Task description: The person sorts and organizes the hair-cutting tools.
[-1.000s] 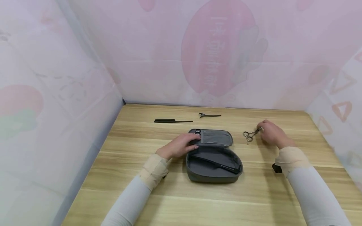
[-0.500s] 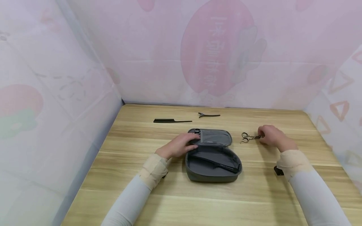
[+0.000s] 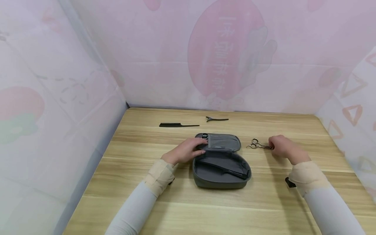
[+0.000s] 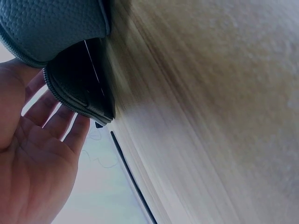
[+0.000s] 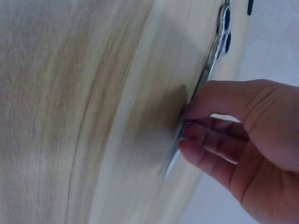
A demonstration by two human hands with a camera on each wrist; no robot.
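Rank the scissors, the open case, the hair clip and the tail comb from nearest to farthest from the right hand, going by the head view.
1. Scissors: held at the blades by the right hand.
2. Open case: to its left.
3. Hair clip: far edge, centre.
4. Tail comb: far left.

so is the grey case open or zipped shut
Open: the grey case lies with its lid folded back, a black comb showing inside.

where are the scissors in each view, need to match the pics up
Head: the scissors lie right of centre on the table, blades pinched by the right hand.
Left wrist: not in it.
Right wrist: they run from top right to centre, blades at the fingertips.
Shared landmark: the wooden table.
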